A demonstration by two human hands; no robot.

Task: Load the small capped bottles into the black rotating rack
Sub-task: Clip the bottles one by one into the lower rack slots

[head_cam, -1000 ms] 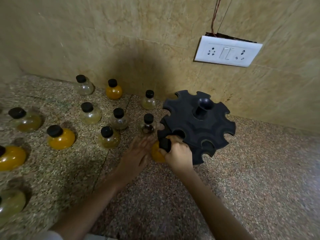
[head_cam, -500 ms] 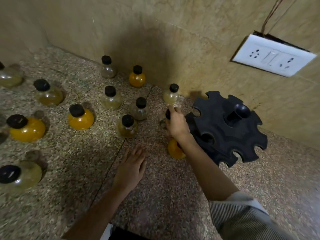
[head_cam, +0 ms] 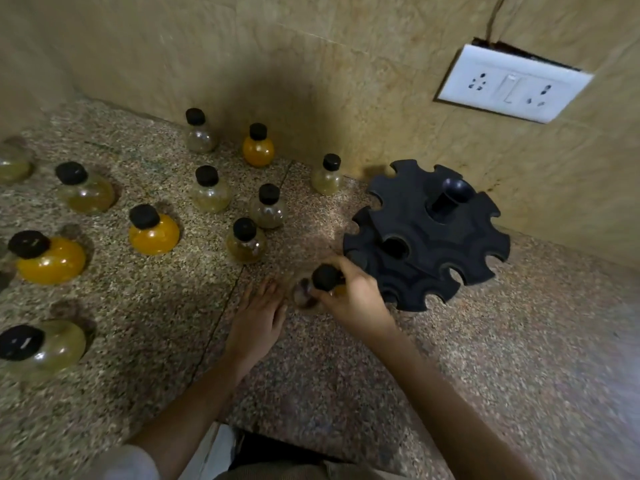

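eleven small capped bottles stand loose on the speckled stone table (head_cam: pixel 519 358), all with black caps, spread over the left and centre of the frame. three hold bright orange contents: one near the wall (head_cam: pixel 258 151), one left of centre (head_cam: pixel 154 233), one at the left edge (head_cam: pixel 52 259). the other eight are clear with pale or yellowish contents; among them one stands at the far back (head_cam: pixel 200 136), one just left of the rack (head_cam: pixel 327 180), and one is cut by the lower left edge (head_cam: pixel 45 349). one more bottle, the held bottle (head_cam: pixel 325 279), is in the right hand (head_cam: pixel 353 299), blurred, at the centre of the frame.

one black rotating rack (head_cam: pixel 429 237) stands right of centre, close to the tiled wall, with a round stem on top and notched slots around its rim. a trace of orange shows at its lower left behind the right hand, too hidden to make out.

the right hand is closed around the held bottle, fingers wrapped below the black cap, the hand touching or just beside the rack's lower left edge; the forearm runs down to the lower right. the left hand (head_cam: pixel 258 318) lies flat, palm down on the table, fingers spread and holding nothing, just left of the held bottle; its forearm runs to the lower left.

one white switch and socket plate (head_cam: pixel 512 83) is on the wall at the upper right.
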